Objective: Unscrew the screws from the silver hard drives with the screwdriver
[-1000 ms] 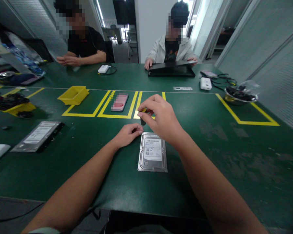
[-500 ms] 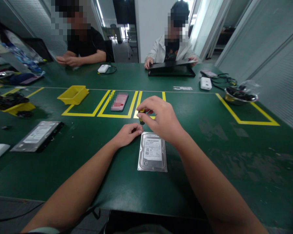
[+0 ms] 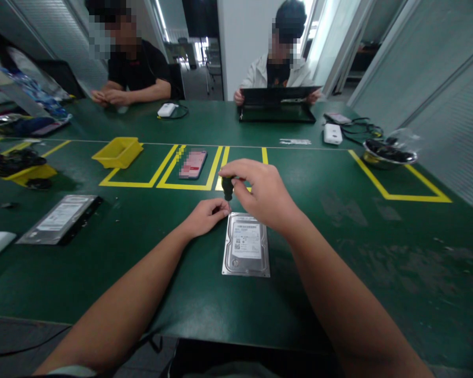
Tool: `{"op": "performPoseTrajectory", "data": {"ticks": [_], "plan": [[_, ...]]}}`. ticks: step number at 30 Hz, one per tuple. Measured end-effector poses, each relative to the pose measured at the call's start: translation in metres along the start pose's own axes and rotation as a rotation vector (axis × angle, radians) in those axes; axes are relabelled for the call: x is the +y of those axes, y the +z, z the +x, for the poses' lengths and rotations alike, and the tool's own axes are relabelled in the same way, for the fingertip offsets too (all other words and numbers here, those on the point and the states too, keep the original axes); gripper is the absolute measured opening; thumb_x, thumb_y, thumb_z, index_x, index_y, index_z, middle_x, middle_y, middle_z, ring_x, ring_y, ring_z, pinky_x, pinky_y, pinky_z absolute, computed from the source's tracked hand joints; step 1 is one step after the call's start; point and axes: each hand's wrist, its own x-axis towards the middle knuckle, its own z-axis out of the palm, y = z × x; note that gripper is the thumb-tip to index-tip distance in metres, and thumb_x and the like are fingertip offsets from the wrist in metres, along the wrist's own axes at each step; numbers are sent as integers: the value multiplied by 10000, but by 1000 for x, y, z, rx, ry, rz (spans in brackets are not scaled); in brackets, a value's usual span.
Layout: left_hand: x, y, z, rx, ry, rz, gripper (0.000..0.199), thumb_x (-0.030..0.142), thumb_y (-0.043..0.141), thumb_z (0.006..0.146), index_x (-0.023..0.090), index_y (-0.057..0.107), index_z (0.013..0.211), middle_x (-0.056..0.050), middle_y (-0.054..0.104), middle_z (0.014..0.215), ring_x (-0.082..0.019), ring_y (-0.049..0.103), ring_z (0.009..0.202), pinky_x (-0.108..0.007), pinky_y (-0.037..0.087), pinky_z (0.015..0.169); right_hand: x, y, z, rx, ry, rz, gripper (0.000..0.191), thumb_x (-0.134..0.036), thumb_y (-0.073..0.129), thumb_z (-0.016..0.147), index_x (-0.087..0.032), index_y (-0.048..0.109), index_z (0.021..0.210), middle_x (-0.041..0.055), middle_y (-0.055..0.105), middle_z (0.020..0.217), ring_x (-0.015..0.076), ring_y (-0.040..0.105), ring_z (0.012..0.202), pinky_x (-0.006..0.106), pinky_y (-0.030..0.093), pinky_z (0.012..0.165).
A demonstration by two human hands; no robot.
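A silver hard drive (image 3: pixel 246 247) with a white label lies flat on the green table (image 3: pixel 197 294). My right hand (image 3: pixel 258 191) is closed on the dark handle of a small screwdriver (image 3: pixel 227 189), held upright over the drive's upper left corner. Below the handle, my left hand (image 3: pixel 209 216) rests on the table with thumb and forefinger pinched beside that same corner. Whatever its fingertips pinch is too small to make out.
A second hard drive (image 3: pixel 61 219) lies at the left. Beyond are a yellow bin (image 3: pixel 118 153), a phone (image 3: pixel 193 164) and a metal bowl (image 3: pixel 389 153). Across the table, one person holds a black panel (image 3: pixel 278 95); another person sits at the left.
My right hand's fingers have shifted around the screwdriver, showing more of its dark handle. Across the table, the black panel has been tilted up. My left hand and the drive look unmoved.
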Motion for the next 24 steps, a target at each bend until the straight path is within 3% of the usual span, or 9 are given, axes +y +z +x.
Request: {"op": "performPoseTrajectory", "data": {"ticks": [6, 10, 16, 24], "plan": [[0, 0, 0, -1, 28, -8, 193, 309, 538, 903, 149, 646, 909, -8, 658, 834, -196, 598, 848, -304, 438, 797, -3, 0, 0, 11, 68, -11, 146, -137, 618, 850, -158, 710, 963, 74, 674, 1029, 171, 624, 970, 299, 491, 855], [1, 0, -1, -2, 21, -1, 175, 293, 544, 896, 148, 642, 891, -5, 658, 846, -173, 575, 794, -283, 418, 742, -3, -1, 1, 9, 81, -49, 96, -119, 627, 837, -155, 693, 896, 54, 662, 929, 166, 606, 891, 286, 473, 790], [2, 0, 0, 4, 6, -13, 174, 297, 548, 893, 148, 631, 861, 1, 640, 805, -160, 558, 757, -275, 405, 710, -2, -3, 1, -28, 71, -64, 245, -85, 555, 857, -170, 706, 1029, 50, 733, 1094, 194, 645, 1025, 342, 463, 932], [1, 0, -1, 14, -5, 9, 187, 313, 555, 891, 153, 650, 872, -6, 665, 834, -169, 574, 773, -282, 411, 719, -3, -4, 1, -94, 40, -53, 381, -29, 451, 847, -142, 723, 1088, 85, 703, 1211, 197, 633, 1147, 343, 458, 1015]]}}
